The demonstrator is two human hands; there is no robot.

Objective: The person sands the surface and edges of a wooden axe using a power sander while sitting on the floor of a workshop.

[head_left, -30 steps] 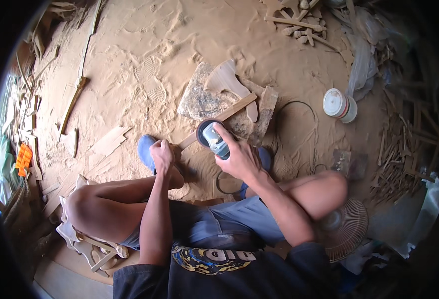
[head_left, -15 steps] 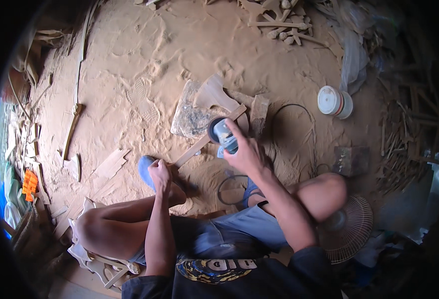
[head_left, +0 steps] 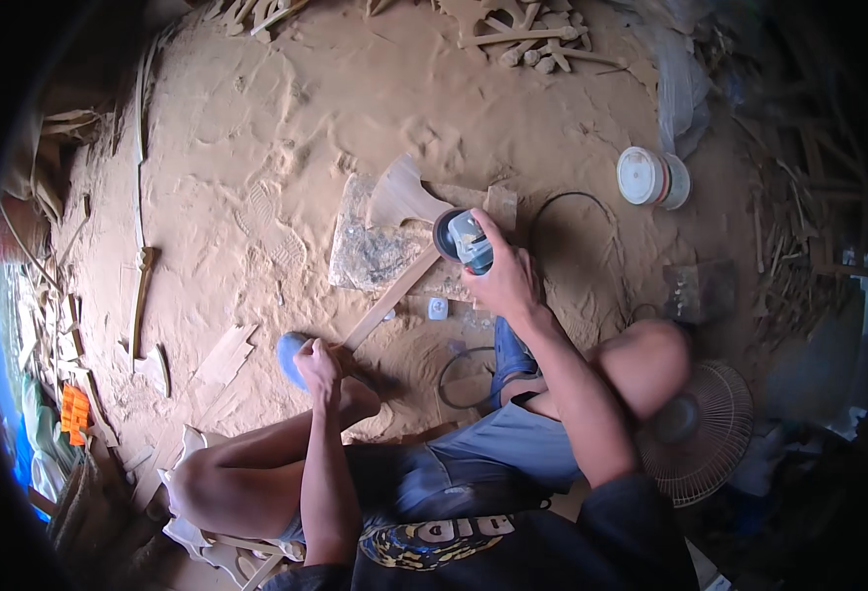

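Note:
My right hand (head_left: 509,284) is wrapped round an angle grinder (head_left: 472,241). Its dark round disc (head_left: 444,232) rests at or just over the far end of a long, flat wooden strip (head_left: 386,300). Closed in a fist, my left hand (head_left: 318,366) grips the strip's near end, beside a blue sandal (head_left: 293,357) on my foot. A stained, worn slab (head_left: 351,251) lies under the strip's far part. On that slab sits a flared, curved wooden piece (head_left: 401,197), close to the disc. The grinder hides the strip's far tip.
Sawdust covers the ground (head_left: 355,108). A white tub (head_left: 642,177) lies to the far right, and a round fan (head_left: 700,433) stands by my right knee. A cable (head_left: 577,195) curves beyond my right hand. Wood scraps (head_left: 527,39) are heaped at the far side.
The grinder has shifted slightly right relative to the slab and nearer the strip's far end. A small pale square object beside the slab now shows fully. My left hand keeps its grip; the whole view has shifted.

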